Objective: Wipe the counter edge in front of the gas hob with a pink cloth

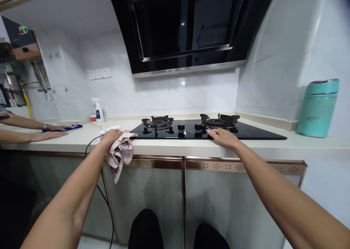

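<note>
My left hand (111,135) is closed on a crumpled pale pink cloth (121,150) with darker markings. Part of the cloth hangs over the counter's front edge. The gas cooktop (262,130), a black glass panel with two burners, lies just right of the cloth. On its front edge rests my right hand (222,136), fingers stretched out and nothing held. The nearest knob (198,128) stands slightly beyond and left of those fingers, apart from them. A second knob (181,128) is farther left.
A white spray bottle (98,111) and a small red-and-white container (93,118) stand at the back left. At far left, another person's hand (58,127) presses a blue cloth (78,127). A black cable (105,198) hangs down. A range hood (186,30) overhangs; a teal canister (317,110) stands right.
</note>
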The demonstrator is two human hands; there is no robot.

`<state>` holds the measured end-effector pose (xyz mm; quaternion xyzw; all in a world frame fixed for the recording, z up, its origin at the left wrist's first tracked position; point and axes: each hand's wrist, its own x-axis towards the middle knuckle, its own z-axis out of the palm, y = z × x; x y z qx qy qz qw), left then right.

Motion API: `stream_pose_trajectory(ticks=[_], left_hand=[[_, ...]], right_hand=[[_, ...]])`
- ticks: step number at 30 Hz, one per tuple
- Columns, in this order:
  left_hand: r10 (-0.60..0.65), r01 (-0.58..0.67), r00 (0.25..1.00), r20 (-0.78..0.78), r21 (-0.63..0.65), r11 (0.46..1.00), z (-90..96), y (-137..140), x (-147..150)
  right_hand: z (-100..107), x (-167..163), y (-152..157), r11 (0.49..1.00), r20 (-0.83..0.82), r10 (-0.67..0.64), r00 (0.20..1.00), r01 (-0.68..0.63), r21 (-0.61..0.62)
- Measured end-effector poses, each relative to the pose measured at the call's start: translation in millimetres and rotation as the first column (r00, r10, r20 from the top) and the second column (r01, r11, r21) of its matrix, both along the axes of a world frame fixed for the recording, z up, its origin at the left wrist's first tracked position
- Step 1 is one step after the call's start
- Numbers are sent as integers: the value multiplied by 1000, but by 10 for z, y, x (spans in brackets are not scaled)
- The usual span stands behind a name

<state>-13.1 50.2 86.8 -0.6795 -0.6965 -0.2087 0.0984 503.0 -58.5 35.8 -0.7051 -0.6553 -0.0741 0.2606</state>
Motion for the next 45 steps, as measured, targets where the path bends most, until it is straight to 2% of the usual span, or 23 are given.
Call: stream_pose_trajectory(ticks=[3, 8, 15, 19, 23, 29, 34, 39, 45], left_hand=[[47, -47, 999, -1, 21, 999, -85, -127, 64], [94, -88, 995, -32, 155, 984, -268, -379, 239], [96, -85, 995, -29, 263, 961, -331, -636, 607], [21, 4, 997, -73, 334, 942, -399, -769, 982], [-76, 121, 988, -131, 383, 916, -487, -881, 1478], [-258, 324, 942, -215, 380, 866, -514, -1067, 2250], [-388, 473, 876, -287, 351, 808, -484, -1206, 2758], [-501, 583, 811, -303, 335, 741, -494, -1293, 3106], [-550, 617, 787, -280, 375, 692, -559, -1300, 3256]], right_hand=[[23, -35, -32, 1000, -11, -5, 1000, 5, -16], [31, -71, -55, 1000, -25, -29, 999, 29, 5], [55, -115, -83, 999, -26, -32, 999, 32, -5], [77, -134, -114, 999, -21, -39, 999, 38, -10], [85, -139, -132, 999, -23, -34, 999, 34, -12], [102, -156, -150, 999, -17, -45, 999, 44, -23], [93, -147, -134, 997, -21, -69, 997, 68, -27], [34, -79, -65, 999, -17, -41, 999, 41, -17], [-17, -28, 7, 1000, -23, -24, 999, 24, 4]])
